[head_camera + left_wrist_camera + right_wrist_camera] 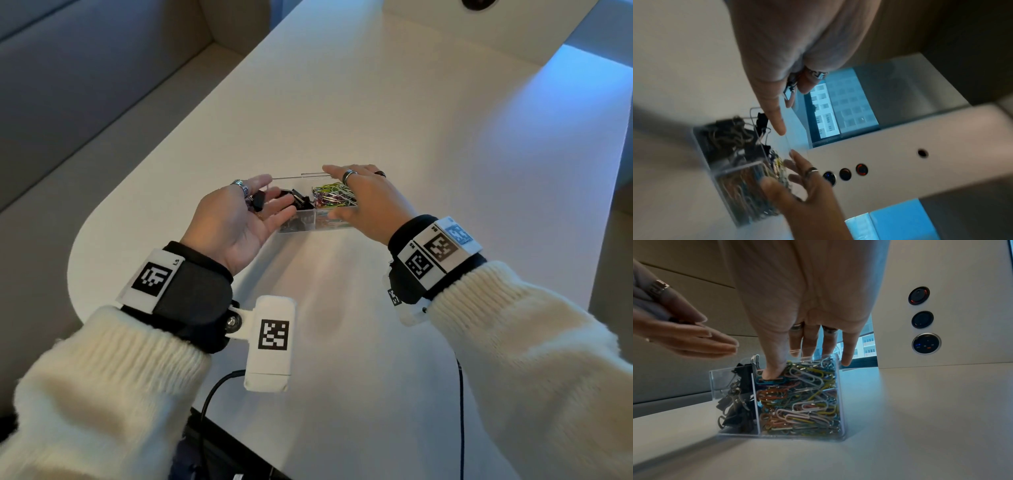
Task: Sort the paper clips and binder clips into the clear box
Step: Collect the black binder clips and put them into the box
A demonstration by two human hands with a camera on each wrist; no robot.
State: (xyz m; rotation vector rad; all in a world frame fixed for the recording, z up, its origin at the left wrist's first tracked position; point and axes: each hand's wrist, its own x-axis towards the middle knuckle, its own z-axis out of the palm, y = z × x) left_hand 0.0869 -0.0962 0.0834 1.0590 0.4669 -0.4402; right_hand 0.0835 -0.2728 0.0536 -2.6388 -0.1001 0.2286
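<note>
Left hand (236,222) pinches a binder clip (257,202); spread right hand (366,202) braces the clear box (308,224) (crowded nine-o'clock side, so it may bounce out).

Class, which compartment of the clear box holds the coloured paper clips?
The right compartment, under the thumb of the right hand; the left compartment holds black binder clips.

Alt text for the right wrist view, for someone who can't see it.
The right hand reaches down over a clear box, thumb at the coloured paper clips filling its right compartment; black binder clips occupy the left. The left hand pinches one binder clip.
</note>
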